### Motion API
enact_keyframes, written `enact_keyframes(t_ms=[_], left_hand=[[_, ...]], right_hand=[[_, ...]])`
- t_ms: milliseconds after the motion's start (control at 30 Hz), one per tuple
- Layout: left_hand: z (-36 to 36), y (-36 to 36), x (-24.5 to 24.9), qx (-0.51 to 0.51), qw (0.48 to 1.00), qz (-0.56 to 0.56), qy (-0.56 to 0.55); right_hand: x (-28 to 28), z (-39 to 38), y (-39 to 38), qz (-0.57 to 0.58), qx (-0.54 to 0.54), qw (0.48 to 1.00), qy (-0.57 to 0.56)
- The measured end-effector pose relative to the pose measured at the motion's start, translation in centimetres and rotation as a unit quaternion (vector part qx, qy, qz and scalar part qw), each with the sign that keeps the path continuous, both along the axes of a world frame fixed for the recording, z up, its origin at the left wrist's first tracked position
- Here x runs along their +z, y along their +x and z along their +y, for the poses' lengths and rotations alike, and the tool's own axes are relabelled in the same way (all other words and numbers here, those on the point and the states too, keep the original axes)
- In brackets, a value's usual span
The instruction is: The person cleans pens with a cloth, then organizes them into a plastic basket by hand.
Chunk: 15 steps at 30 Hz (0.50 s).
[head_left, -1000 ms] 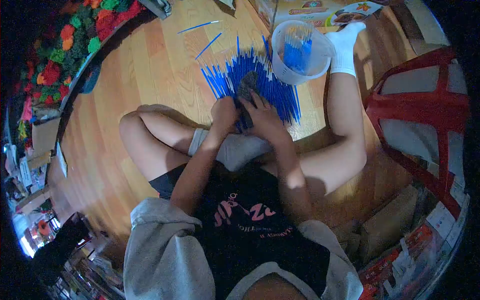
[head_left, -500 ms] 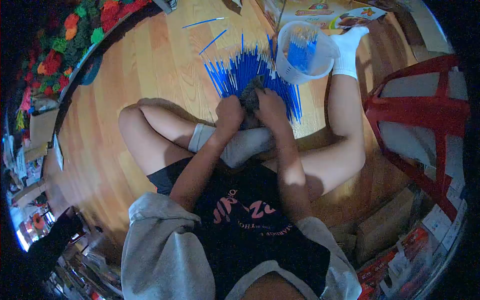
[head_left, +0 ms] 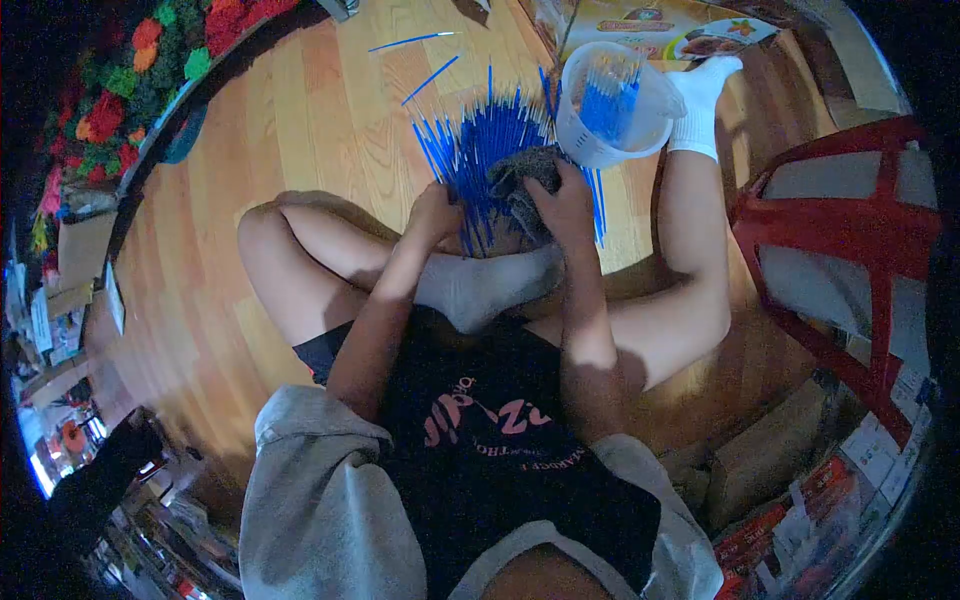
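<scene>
A fanned pile of thin blue sticks (head_left: 480, 140) lies on the wooden floor in front of my crossed legs. My right hand (head_left: 566, 207) grips a dark grey cloth (head_left: 528, 180) that rests on the sticks. My left hand (head_left: 432, 213) is at the near end of the pile, fingers closed around a few blue sticks. A white plastic cup (head_left: 612, 105) holding more blue sticks stands just right of the pile, beside my white-socked foot (head_left: 698, 100).
Two loose blue sticks (head_left: 425, 62) lie farther out on the floor. A red plastic stool (head_left: 850, 230) stands to my right. Printed cardboard boxes (head_left: 650, 20) sit beyond the cup. Colourful pom-pom items (head_left: 130, 70) line the left edge.
Both hands have moved away from my body onto the pile. My right hand carried the cloth up toward the cup, and my left hand shifted left to the sticks' near ends.
</scene>
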<state>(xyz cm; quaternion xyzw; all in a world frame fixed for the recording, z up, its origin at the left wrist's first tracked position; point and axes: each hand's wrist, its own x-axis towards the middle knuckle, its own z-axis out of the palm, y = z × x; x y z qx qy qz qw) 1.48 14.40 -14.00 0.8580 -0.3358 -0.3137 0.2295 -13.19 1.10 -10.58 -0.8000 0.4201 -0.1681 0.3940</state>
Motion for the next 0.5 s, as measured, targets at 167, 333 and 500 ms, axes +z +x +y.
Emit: enact_keyframes(t_ms=[167,333,500], left_hand=[[1.2,1.3,-0.3,0.002,0.995,0.032,-0.096],[0.6,1.5,0.4,0.067,0.981,0.073,-0.166],[0.5,1.4,0.5,0.063,0.97,0.085,-0.219]], right_hand=[[-1.3,-0.1,0.2,-0.016,0.014,1.0,0.001],[0.1,0.2,0.4,-0.052,-0.043,0.994,-0.083],[0.4,0.0,0.5,-0.114,-0.055,0.992,0.005]])
